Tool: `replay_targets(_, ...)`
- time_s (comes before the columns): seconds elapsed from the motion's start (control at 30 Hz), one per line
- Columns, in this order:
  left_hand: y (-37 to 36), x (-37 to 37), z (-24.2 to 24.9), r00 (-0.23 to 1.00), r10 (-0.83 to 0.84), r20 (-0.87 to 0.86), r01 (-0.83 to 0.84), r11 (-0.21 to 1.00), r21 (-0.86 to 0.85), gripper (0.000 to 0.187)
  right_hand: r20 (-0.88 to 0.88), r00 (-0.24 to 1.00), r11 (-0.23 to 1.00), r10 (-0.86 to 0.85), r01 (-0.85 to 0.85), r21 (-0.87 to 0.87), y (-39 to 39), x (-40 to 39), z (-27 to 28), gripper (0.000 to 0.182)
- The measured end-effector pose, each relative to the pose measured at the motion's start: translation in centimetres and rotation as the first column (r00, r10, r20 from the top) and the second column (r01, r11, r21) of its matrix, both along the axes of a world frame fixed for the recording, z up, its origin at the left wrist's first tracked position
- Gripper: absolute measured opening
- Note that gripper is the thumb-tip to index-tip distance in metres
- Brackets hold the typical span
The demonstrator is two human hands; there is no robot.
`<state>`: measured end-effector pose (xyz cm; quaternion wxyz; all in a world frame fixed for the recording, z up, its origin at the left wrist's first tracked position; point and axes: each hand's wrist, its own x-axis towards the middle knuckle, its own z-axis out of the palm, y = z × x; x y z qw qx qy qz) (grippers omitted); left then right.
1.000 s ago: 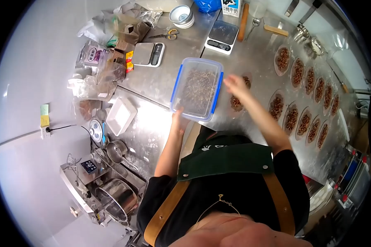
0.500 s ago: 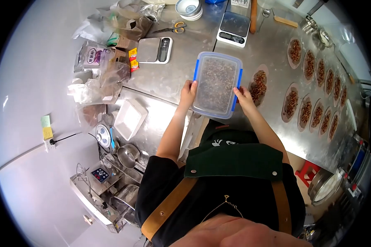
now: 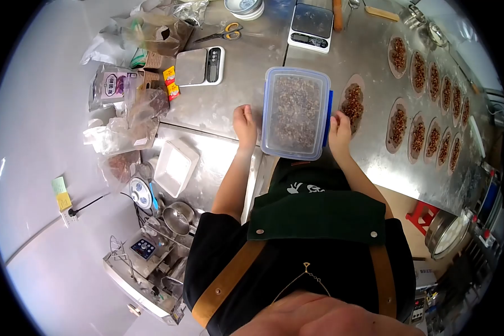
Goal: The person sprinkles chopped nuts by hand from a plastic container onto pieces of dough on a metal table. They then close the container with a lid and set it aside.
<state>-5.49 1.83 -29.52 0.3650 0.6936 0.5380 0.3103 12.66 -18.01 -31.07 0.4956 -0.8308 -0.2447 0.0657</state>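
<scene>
A lidded plastic container [image 3: 295, 112] with a translucent top and blue rim stands at the table's front edge. Chopped brown bits, perhaps nuts, show cloudily through its lid. Along its right side a dark blue latch [image 3: 327, 116] sticks outward. My right hand [image 3: 340, 132] is closed at that latch, thumb and fingers near its lower part. To the left of the container, a small gap away, my left hand [image 3: 245, 124] has its fingers curled in, with nothing visible in them. Just right of the container lies an oval piece topped with brown bits [image 3: 351, 105].
Several similar topped ovals [image 3: 397, 126] lie in two rows on the right. Two kitchen scales [image 3: 200, 66] [image 3: 310, 28], scissors [image 3: 221, 35] and stacked bowls [image 3: 245, 8] are farther back. Bags [image 3: 117, 84] and a white tub [image 3: 176, 167] are at left.
My left hand has let go of the container and moved left. The dark blue strip on its left side no longer shows. The right latch now stands out, with my right hand lower beside it.
</scene>
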Motion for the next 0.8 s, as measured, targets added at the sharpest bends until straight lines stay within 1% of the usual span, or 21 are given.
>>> replay_targets(0.07, -0.9, 0.9, 2.3, 0.970, -0.229, -0.076, 0.236, 0.967, 0.094, 0.029, -0.019, 0.991, 0.986, 0.130, -0.132, -0.102, 0.5, 0.3, 3.1, 0.029)
replay_targets(0.1, -1.4, 1.2, 2.9, 0.934, -0.336, -0.124, 0.351, 0.926, 0.137, 0.031, -0.033, 0.980, 0.969, 0.194, -0.197, -0.147, 0.7, 0.1, 3.8, 0.030)
replay_targets(0.13, -2.0, 1.4, 2.5, 0.900, -0.363, -0.240, 0.415, 0.883, 0.221, 0.040, -0.086, 0.974, 0.961, 0.210, -0.222, -0.165, 1.0, -0.1, 3.7, 0.037)
replay_targets(0.23, -3.3, 2.2, 2.8, 0.928, -0.278, -0.249, 0.343, 0.898, 0.274, 0.040, -0.144, 0.969, 0.946, 0.201, -0.231, -0.230, 1.5, -0.3, 4.0, 0.042)
replay_targets(0.27, -3.4, 2.1, 3.0, 0.931, -0.286, -0.227, 0.337, 0.911, 0.236, 0.044, -0.132, 0.974, 0.950, 0.187, -0.213, -0.229, 1.5, -0.5, 3.3, 0.047)
replay_targets(0.37, -4.1, 2.3, 5.2, 0.958, -0.271, -0.092, 0.286, 0.900, 0.328, 0.044, 0.043, 0.989, 0.985, 0.139, -0.134, -0.106, 1.4, -1.3, 4.0, 0.046)
replay_targets(0.4, -4.2, 2.1, 6.5, 0.963, -0.255, 0.083, 0.247, 0.965, 0.090, 0.044, -0.033, 0.989, 0.989, 0.146, -0.146, -0.008, 1.5, -1.6, 5.0, 0.043)
replay_targets(0.43, -4.2, 1.3, 8.1, 0.950, -0.193, 0.245, 0.236, 0.958, -0.163, 0.044, -0.110, 0.982, 0.985, 0.157, -0.147, 0.087, 1.6, -1.8, 6.6, 0.040)
replay_targets(0.47, -3.8, 0.1, 9.2, 0.921, -0.090, 0.379, 0.252, 0.879, -0.404, 0.045, -0.186, 0.967, 0.974, 0.171, -0.137, 0.182, 1.6, -1.9, 7.8, 0.038)
replay_targets(0.5, -2.8, -1.7, 9.1, 0.905, 0.017, 0.425, 0.191, 0.877, -0.441, 0.044, -0.268, 0.936, 0.955, 0.227, -0.161, 0.247, 1.4, -1.7, 8.2, 0.034)
replay_targets(0.53, -1.4, -3.8, 10.2, 0.926, 0.083, 0.367, 0.114, 0.868, -0.484, 0.044, -0.342, 0.894, 0.933, 0.289, -0.182, 0.312, 1.2, -1.3, 8.5, 0.030)
replay_targets(0.57, 0.0, -6.6, 10.5, 0.898, 0.163, 0.409, 0.036, 0.899, -0.437, 0.042, -0.408, 0.842, 0.904, 0.353, -0.195, 0.379, 1.2, -0.8, 8.8, 0.026)
replay_targets(0.6, 1.7, -9.7, 10.8, 0.883, 0.222, 0.414, -0.050, 0.921, -0.387, 0.041, -0.233, 0.919, 0.929, 0.318, -0.254, 0.269, 1.7, -0.2, 9.2, 0.022)
replay_targets(0.63, 2.5, -11.8, 12.8, 0.873, 0.219, 0.436, -0.089, 0.950, -0.299, 0.037, -0.162, 0.916, 0.923, 0.367, -0.337, 0.186, 2.1, 0.1, 9.0, 0.023)
replay_targets(0.67, 3.0, -13.0, 14.8, 0.896, 0.225, 0.383, -0.160, 0.968, -0.195, 0.032, -0.094, 0.902, 0.905, 0.422, -0.414, 0.094, 2.4, 0.6, 8.6, 0.024)
replay_targets(0.7, 3.2, -14.3, 15.8, 0.922, 0.181, 0.342, -0.175, 0.983, -0.048, 0.027, -0.033, 0.876, 0.877, 0.481, -0.481, -0.004, 2.9, 1.0, 8.3, 0.025)
replay_targets(0.77, 4.2, -16.7, 13.8, 0.991, 0.046, 0.127, -0.068, 0.982, 0.174, 0.022, -0.001, 0.770, 0.739, 0.639, -0.613, -0.278, 4.7, 1.0, 7.7, 0.034)
replay_targets(0.8, 3.5, -15.7, 13.6, 0.999, 0.019, -0.043, -0.008, 0.967, 0.253, 0.018, -0.004, 0.702, 0.639, 0.713, -0.651, -0.410, 6.0, 0.9, 7.4, 0.038)
